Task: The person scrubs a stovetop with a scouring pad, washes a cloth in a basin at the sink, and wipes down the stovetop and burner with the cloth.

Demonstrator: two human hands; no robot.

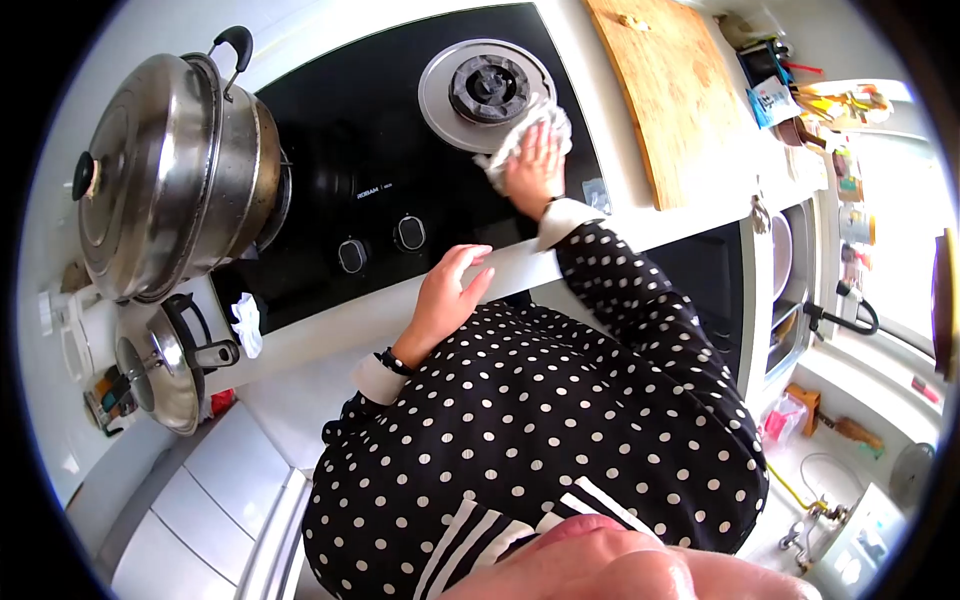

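My right hand (pixel 537 172) presses a crumpled white cloth (pixel 552 122) against the lower right rim of the round metal burner plate (pixel 440 97). Its fingers lie spread over the cloth on the black glass stove (pixel 350 110). My left hand (pixel 452 297) holds nothing; its fingers are apart near the front edge of the stove, below the two control knobs (pixel 410 234). The black burner head (pixel 489 88) sits in the middle of the plate, with no grate over it.
A large lidded steel pot (pixel 185 170) covers the left burner. Below it are a lidded pan (pixel 160 370) and a crumpled white tissue (pixel 246 325). A wooden board (pixel 670 95) lies right of the stove, with a sink (pixel 790 270) farther right.
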